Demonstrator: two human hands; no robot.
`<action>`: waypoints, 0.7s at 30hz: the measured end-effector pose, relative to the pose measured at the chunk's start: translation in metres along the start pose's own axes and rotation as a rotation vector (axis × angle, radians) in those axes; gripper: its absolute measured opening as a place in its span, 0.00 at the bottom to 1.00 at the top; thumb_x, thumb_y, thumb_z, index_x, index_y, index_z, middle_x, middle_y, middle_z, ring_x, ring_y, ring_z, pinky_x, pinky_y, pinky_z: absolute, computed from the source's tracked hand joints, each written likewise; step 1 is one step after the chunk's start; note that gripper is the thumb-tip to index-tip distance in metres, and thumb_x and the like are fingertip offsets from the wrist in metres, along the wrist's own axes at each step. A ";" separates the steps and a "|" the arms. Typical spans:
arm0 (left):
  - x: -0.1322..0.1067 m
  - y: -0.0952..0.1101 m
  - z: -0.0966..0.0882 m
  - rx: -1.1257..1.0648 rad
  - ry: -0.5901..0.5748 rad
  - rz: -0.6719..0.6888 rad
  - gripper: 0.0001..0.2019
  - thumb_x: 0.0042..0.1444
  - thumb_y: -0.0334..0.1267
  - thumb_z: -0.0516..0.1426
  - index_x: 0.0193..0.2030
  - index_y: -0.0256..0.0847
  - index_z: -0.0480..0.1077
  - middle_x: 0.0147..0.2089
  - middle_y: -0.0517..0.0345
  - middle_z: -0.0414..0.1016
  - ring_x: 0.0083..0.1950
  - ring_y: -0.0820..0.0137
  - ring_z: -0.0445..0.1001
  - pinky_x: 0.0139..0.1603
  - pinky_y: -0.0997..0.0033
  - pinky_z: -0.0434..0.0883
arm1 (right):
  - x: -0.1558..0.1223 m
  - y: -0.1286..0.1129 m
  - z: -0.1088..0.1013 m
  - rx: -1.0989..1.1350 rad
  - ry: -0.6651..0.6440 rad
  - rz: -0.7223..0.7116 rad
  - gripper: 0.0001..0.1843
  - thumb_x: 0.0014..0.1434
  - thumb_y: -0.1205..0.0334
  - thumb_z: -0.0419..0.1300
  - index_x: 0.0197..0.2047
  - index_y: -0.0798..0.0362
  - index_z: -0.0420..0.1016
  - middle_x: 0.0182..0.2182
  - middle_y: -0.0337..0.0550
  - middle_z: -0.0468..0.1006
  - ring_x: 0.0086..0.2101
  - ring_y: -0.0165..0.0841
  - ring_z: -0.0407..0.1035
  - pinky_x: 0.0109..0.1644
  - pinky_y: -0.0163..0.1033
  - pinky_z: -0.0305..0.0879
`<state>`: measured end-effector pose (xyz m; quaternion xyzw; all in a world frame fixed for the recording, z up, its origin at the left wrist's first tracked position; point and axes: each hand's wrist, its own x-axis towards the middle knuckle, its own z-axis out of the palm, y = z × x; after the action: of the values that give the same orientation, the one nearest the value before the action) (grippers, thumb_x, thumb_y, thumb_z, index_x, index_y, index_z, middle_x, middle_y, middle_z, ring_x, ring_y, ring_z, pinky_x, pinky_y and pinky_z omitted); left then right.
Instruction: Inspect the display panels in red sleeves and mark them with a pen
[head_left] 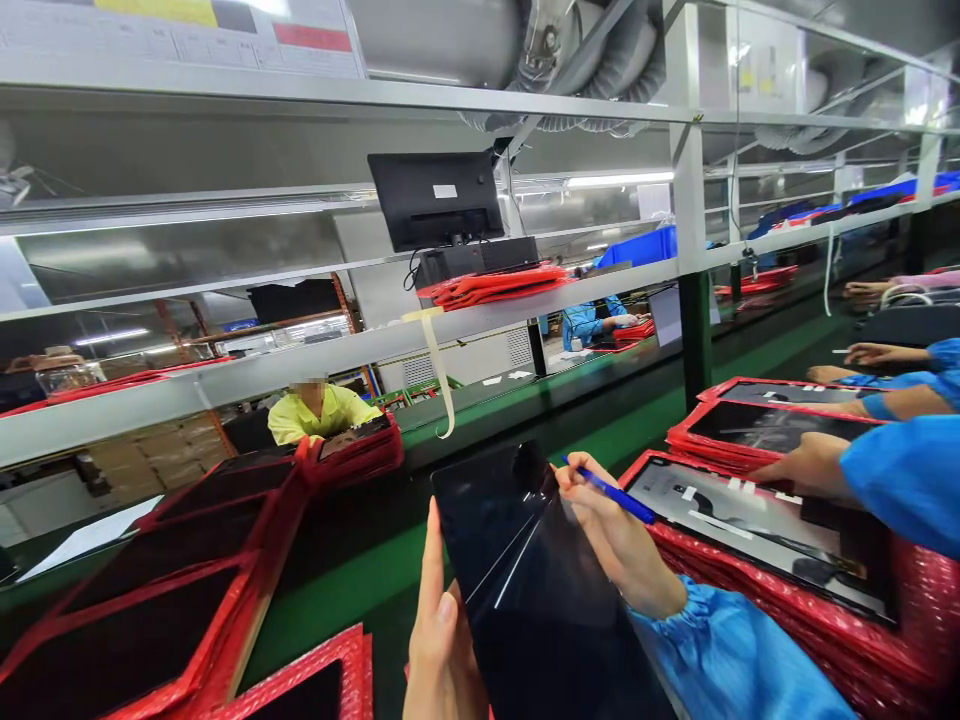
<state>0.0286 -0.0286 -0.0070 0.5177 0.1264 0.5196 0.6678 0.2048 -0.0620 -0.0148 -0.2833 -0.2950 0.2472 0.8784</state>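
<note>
A black, glossy flat screen panel [536, 600] stands tilted in front of me, with light streaks and a crease-like line across its upper half. My left hand [444, 645] grips it along the left edge, the thumb lying flat against its side. At the panel's upper right edge is my right hand [619, 545], closed around a blue pen [619, 495]. Its fingertips are close to or touching the panel; which one, I cannot tell. To the right lies a silver-backed panel [742, 530] on a stack of red bubble-wrap sleeves [810, 640].
At left, dark panels [150, 640] rest on red sleeves beside a sheet of paper [90, 540]. A co-worker's hand [814, 465] reaches over the right stacks. Across the green bench [337, 570] sits a person in yellow [322, 412]. A shelf holds a monitor [439, 200].
</note>
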 end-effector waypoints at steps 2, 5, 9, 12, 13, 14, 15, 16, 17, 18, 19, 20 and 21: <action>0.000 -0.001 0.001 -0.019 0.019 0.003 0.33 0.60 0.50 0.50 0.71 0.48 0.50 0.67 0.54 0.64 0.66 0.55 0.62 0.65 0.57 0.61 | -0.001 -0.003 0.001 0.000 0.010 -0.012 0.14 0.41 0.69 0.68 0.30 0.47 0.70 0.24 0.31 0.72 0.33 0.33 0.67 0.52 0.42 0.61; 0.001 0.001 0.005 -0.014 0.025 0.040 0.32 0.61 0.51 0.48 0.71 0.46 0.49 0.67 0.56 0.64 0.67 0.57 0.60 0.65 0.59 0.61 | -0.002 -0.007 0.001 0.005 0.015 -0.029 0.15 0.39 0.69 0.69 0.30 0.47 0.70 0.22 0.30 0.71 0.31 0.32 0.66 0.57 0.45 0.59; 0.002 0.003 0.006 0.089 0.076 0.110 0.31 0.62 0.49 0.48 0.70 0.43 0.51 0.69 0.58 0.59 0.71 0.61 0.52 0.67 0.64 0.58 | -0.004 -0.011 0.000 0.021 0.012 -0.045 0.14 0.39 0.68 0.69 0.29 0.46 0.70 0.21 0.30 0.70 0.29 0.31 0.65 0.59 0.44 0.58; -0.001 -0.002 0.001 0.122 0.151 0.088 0.29 0.63 0.48 0.47 0.70 0.45 0.53 0.70 0.62 0.56 0.71 0.63 0.50 0.67 0.66 0.57 | -0.005 -0.013 0.001 0.031 0.010 -0.038 0.13 0.40 0.69 0.69 0.28 0.46 0.71 0.21 0.30 0.70 0.28 0.30 0.63 0.60 0.43 0.57; -0.002 -0.005 -0.002 0.132 0.170 0.065 0.28 0.63 0.48 0.47 0.69 0.46 0.55 0.70 0.63 0.57 0.71 0.63 0.51 0.67 0.67 0.58 | -0.005 -0.014 0.001 0.035 0.010 -0.030 0.13 0.40 0.68 0.69 0.28 0.47 0.71 0.20 0.30 0.70 0.28 0.30 0.63 0.60 0.44 0.57; -0.004 -0.008 -0.005 0.141 0.184 0.043 0.27 0.63 0.49 0.46 0.68 0.47 0.58 0.69 0.62 0.59 0.70 0.63 0.53 0.65 0.67 0.61 | -0.005 -0.014 0.002 0.042 0.012 -0.021 0.12 0.39 0.68 0.69 0.27 0.47 0.71 0.20 0.30 0.70 0.28 0.30 0.63 0.60 0.44 0.57; -0.006 -0.011 -0.009 0.151 0.192 0.025 0.26 0.63 0.50 0.46 0.66 0.46 0.61 0.68 0.61 0.62 0.69 0.62 0.56 0.64 0.66 0.63 | -0.005 -0.014 0.002 0.050 0.017 -0.008 0.12 0.38 0.67 0.69 0.26 0.47 0.72 0.20 0.30 0.70 0.28 0.31 0.64 0.61 0.44 0.57; -0.007 -0.014 -0.013 0.161 0.201 0.017 0.25 0.63 0.50 0.47 0.63 0.45 0.65 0.66 0.59 0.65 0.68 0.61 0.58 0.63 0.65 0.65 | -0.004 -0.013 0.002 0.059 0.025 0.008 0.12 0.37 0.66 0.70 0.26 0.47 0.72 0.20 0.31 0.70 0.29 0.31 0.65 0.61 0.43 0.57; -0.008 -0.017 -0.017 0.172 0.215 0.017 0.24 0.62 0.49 0.48 0.61 0.44 0.68 0.64 0.58 0.67 0.67 0.61 0.60 0.62 0.65 0.66 | -0.003 -0.012 0.002 0.069 0.036 0.026 0.12 0.37 0.66 0.70 0.25 0.48 0.71 0.20 0.31 0.70 0.30 0.31 0.66 0.61 0.43 0.57; -0.009 -0.020 -0.020 0.181 0.232 0.023 0.22 0.62 0.48 0.50 0.59 0.44 0.70 0.63 0.57 0.69 0.66 0.60 0.61 0.62 0.64 0.67 | -0.002 -0.010 0.002 0.078 0.051 0.049 0.11 0.37 0.66 0.70 0.24 0.48 0.71 0.19 0.31 0.69 0.31 0.31 0.67 0.61 0.42 0.58; -0.009 -0.022 -0.024 0.186 0.252 0.027 0.21 0.61 0.46 0.52 0.57 0.44 0.72 0.62 0.57 0.71 0.66 0.60 0.62 0.62 0.64 0.67 | -0.001 -0.008 0.001 0.088 0.072 0.073 0.11 0.37 0.66 0.70 0.24 0.48 0.71 0.19 0.31 0.69 0.31 0.31 0.68 0.61 0.42 0.59; -0.009 -0.024 -0.027 0.187 0.271 0.026 0.20 0.60 0.45 0.54 0.56 0.45 0.73 0.61 0.57 0.72 0.66 0.60 0.63 0.62 0.65 0.66 | 0.000 -0.005 0.001 0.097 0.098 0.096 0.11 0.37 0.67 0.70 0.24 0.48 0.71 0.19 0.31 0.70 0.31 0.32 0.69 0.60 0.43 0.60; -0.008 -0.026 -0.029 0.180 0.287 0.015 0.19 0.59 0.43 0.55 0.56 0.45 0.73 0.60 0.58 0.72 0.65 0.61 0.63 0.62 0.66 0.66 | 0.001 -0.003 0.000 0.107 0.129 0.116 0.11 0.37 0.67 0.69 0.25 0.48 0.72 0.20 0.30 0.71 0.31 0.32 0.69 0.60 0.44 0.60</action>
<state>0.0188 -0.0167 -0.0437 0.4969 0.2627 0.5797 0.5900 0.2062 -0.0638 -0.0129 -0.2679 -0.2072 0.2944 0.8937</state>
